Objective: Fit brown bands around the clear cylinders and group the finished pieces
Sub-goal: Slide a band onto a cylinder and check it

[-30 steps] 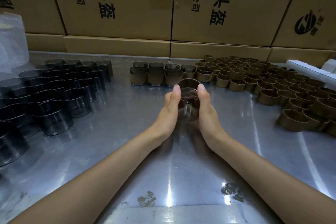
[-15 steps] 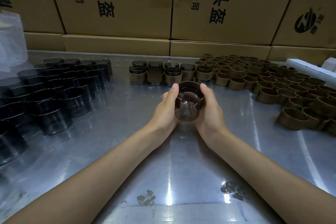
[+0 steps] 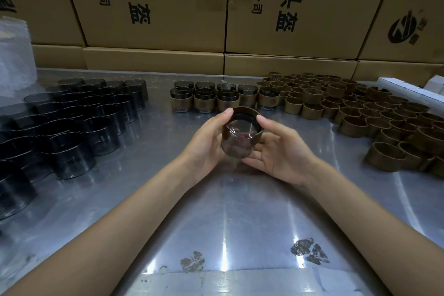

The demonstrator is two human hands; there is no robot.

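Observation:
Between my hands, above the table's middle, is a clear smoky cylinder (image 3: pixel 237 144) tilted toward me, with a brown band (image 3: pixel 245 115) partly over its far end. My left hand (image 3: pixel 206 142) grips the cylinder from the left, thumb on the band's rim. My right hand (image 3: pixel 276 149) cups it from the right and below, thumb touching the band. Finished banded cylinders (image 3: pixel 225 98) stand in a row behind my hands. Bare cylinders (image 3: pixel 72 122) crowd the left side. Loose brown bands (image 3: pixel 355 108) cover the right side.
Everything sits on a shiny metal table (image 3: pixel 216 218). Stacked cardboard boxes (image 3: pixel 216 7) wall off the back edge. A white wrapped bundle (image 3: pixel 14 55) stands at far left, and white boxes (image 3: pixel 413 89) lie at far right.
The cylinder has tilted toward me and the band has slid further onto it. My right hand has shifted from the side to cupping the piece from below.

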